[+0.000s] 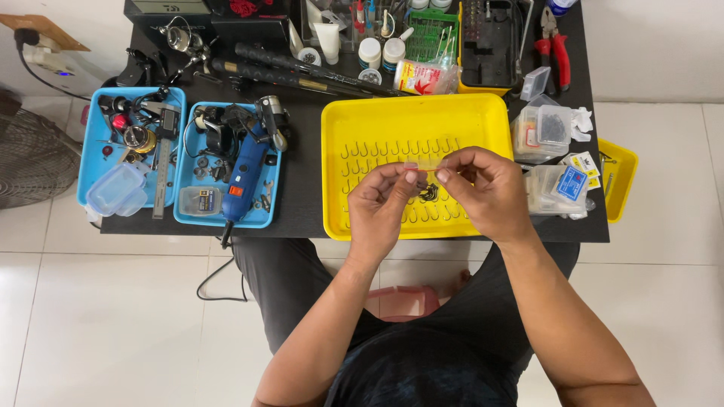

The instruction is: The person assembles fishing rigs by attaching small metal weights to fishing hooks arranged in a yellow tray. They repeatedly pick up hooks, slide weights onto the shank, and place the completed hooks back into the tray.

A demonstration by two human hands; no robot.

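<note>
Clear packet (424,161) pinched by both hands, above yellow tray (335,120) centre

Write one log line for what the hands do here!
left hand + right hand: pinch small clear bag | above yellow tray | fish hooks in rows

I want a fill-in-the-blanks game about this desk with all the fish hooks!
1. The fish hooks lie in rows in a tray coloured ____.
2. The left hand and right hand pinch a small clear ____ between them.
3. The blue rotary tool lies in a tray coloured ____.
4. The red-handled pliers lie on the ____ table.

Missing words: yellow; bag; blue; black
</note>
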